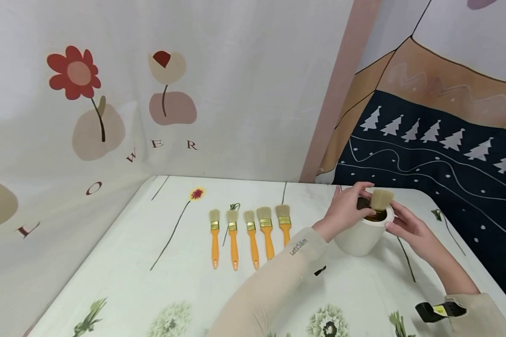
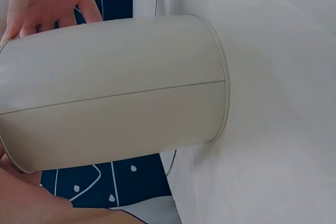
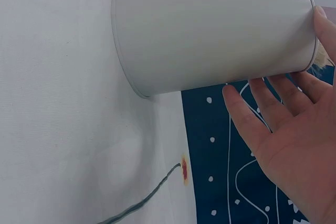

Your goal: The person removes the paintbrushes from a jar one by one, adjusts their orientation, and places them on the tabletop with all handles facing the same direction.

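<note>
A pale, off-white cylindrical container [image 1: 360, 239] stands at the right of the table, its seam facing the left wrist view. Up from its mouth pokes a paintbrush [image 1: 381, 199] with cream bristles and a gold ferrule. My left hand [image 1: 346, 209] reaches over the rim and pinches the brush near its ferrule; a dark shape shows between thumb and fingers. On the opposite side, my right hand [image 1: 411, 230] holds the container, thumb at the rim and fingers [image 3: 245, 113] along the wall. The brush's handle is hidden inside.
Several orange-handled paintbrushes [image 1: 234, 248] lie in a row left of the container, bristles toward the back. My left forearm [image 1: 274, 281] crosses in front of them. Behind the flower-printed table [image 1: 122, 262] hang a white curtain [image 1: 244, 93] and a dark tree-printed cloth [image 1: 405, 154].
</note>
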Tool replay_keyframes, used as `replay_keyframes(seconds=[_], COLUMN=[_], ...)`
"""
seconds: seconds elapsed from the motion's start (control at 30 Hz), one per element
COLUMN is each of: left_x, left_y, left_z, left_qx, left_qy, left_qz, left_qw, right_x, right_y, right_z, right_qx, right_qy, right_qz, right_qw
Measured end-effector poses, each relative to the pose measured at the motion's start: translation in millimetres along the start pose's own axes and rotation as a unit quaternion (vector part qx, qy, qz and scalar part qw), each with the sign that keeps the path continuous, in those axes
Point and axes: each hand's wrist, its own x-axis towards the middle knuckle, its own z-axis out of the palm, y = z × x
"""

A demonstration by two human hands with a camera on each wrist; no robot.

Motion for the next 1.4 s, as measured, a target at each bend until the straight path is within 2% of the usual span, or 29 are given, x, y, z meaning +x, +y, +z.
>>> replay_keyframes(seconds=[0.13,0.4,0.9,1.0,1.17,1.3,1.4], left_x=[-1.5,-1.5,-4.2,-4.1,-4.0,-5.2,-7.2], left_y=[1.0,3.0,0.5,-0.1,1.0,5.3,9.3], left_z=[-1.1,-3.2,-5.5,-9.4,-21.3,-33.6,-45.6], left_qx=[0.01,0.062,0.054,0.039,-0.03,-0.09,-0.147], left_qy=[0.0,-0.008,0.002,0.01,0.035,0.058,0.07], left_qz=[0.007,0.028,0.044,0.054,0.08,0.09,0.097], left_qw=[0.9999,0.9976,0.9976,0.9977,0.9957,0.9902,0.9818], right_x=[-0.5,-1.3,-0.4,0.6,1.3,1.2,1.5], right_y=[0,1,-2,-2,-2,-3,-3], right_z=[1,-1,3,3,2,1,1], right_qx=[-0.001,-0.004,0.02,0.024,0.019,0.014,0.02], right_qy=[-0.002,0.001,-0.007,-0.01,-0.011,-0.013,-0.016], right_qz=[0.002,0.006,-0.022,-0.023,-0.021,-0.013,-0.008], right_qw=[1.0,1.0,0.9995,0.9994,0.9995,0.9997,0.9996])
